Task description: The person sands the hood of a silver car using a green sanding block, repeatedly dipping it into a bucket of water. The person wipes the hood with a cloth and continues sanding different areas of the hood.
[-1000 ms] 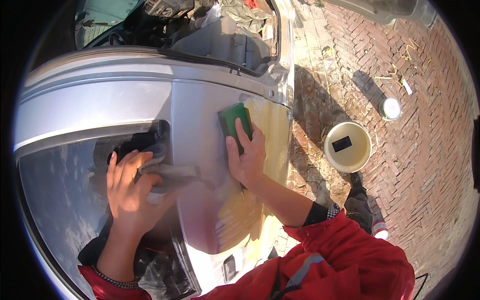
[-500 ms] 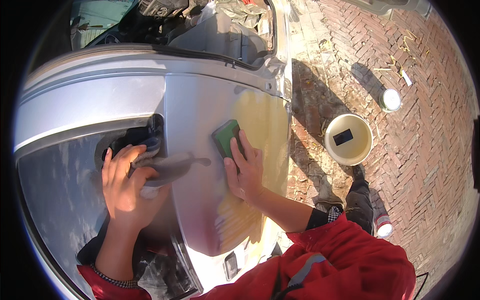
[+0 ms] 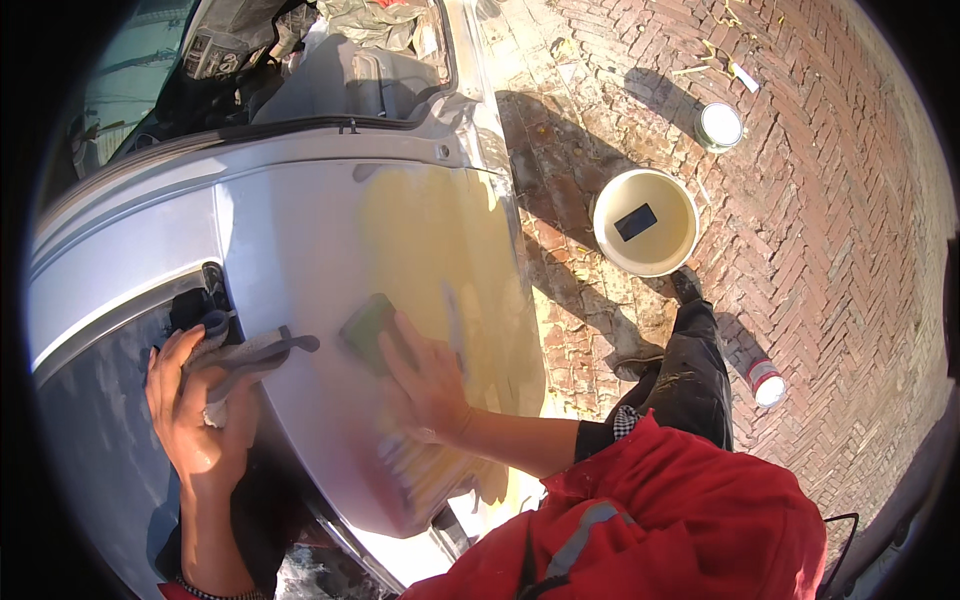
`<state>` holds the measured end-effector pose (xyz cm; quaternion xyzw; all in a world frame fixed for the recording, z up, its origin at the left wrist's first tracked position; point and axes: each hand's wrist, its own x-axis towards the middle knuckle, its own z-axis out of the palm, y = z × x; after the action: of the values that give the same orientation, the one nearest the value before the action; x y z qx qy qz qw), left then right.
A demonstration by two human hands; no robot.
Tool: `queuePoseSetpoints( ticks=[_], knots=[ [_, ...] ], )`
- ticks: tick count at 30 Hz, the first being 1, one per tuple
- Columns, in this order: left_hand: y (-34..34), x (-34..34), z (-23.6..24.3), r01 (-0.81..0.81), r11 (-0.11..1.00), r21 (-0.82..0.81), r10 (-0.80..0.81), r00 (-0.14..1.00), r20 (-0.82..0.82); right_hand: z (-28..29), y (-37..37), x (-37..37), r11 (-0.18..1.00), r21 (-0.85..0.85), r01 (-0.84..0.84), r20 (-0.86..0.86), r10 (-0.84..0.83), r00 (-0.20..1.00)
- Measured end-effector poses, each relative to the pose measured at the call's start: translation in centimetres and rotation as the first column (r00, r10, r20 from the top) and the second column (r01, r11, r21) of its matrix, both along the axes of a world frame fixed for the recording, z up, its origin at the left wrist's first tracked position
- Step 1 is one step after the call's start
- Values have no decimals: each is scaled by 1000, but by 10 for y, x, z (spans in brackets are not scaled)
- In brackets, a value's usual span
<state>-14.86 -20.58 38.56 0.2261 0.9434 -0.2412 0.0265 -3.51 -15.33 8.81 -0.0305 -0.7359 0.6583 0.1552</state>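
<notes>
My right hand point(image 3: 432, 388) presses a green sanding block point(image 3: 370, 325), dark along its side, flat on the silver car panel point(image 3: 290, 260). Block and fingers are slightly blurred. They lie at the left border of a yellowish filler patch point(image 3: 425, 225). Over by the dark side window point(image 3: 100, 440), my left hand point(image 3: 203, 425) is closed round a crumpled grey cloth point(image 3: 250, 355). One end of that cloth sticks out to the right over the panel's edge. Bare, streaked paint point(image 3: 430, 480) shows below my right wrist.
On the brick paving point(image 3: 840, 250) to the right stands a cream bucket point(image 3: 603, 225) with a dark rectangular block point(image 3: 636, 222) in it. Two cans point(image 3: 720, 126) stand nearby, one with a red band point(image 3: 766, 380). Clutter fills the car's open rear point(image 3: 350, 70).
The view has turned, so the car sits further left and the bucket higher. My right hand has slid the sanding block a little over the panel; my left keeps hold of the cloth.
</notes>
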Motion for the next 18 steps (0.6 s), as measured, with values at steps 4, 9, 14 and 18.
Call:
queuePoseSetpoints(
  ticks=[4, 9, 14, 18],
  knots=[
    [-4, 0, -4, 3, 1000, 23, -3, 1000, -8, -11, 4, -95, 999, -3, 47, 120, -47, 992],
    [-1, 2, -11, 87, 995, 49, -86, 996, -29, 4, 32, -145, 989, -34, 146, 191, -137, 972],
    [7, -1, -13, 115, 993, 19, -115, 993, -36, 9, 6, -21, 998, -45, 45, -7, -45, 999],
    [4, -1, -11, 106, 994, 31, -105, 994, -14, -20, -4, -46, 999, 6, 48, 52, -48, 997]
  ],
)
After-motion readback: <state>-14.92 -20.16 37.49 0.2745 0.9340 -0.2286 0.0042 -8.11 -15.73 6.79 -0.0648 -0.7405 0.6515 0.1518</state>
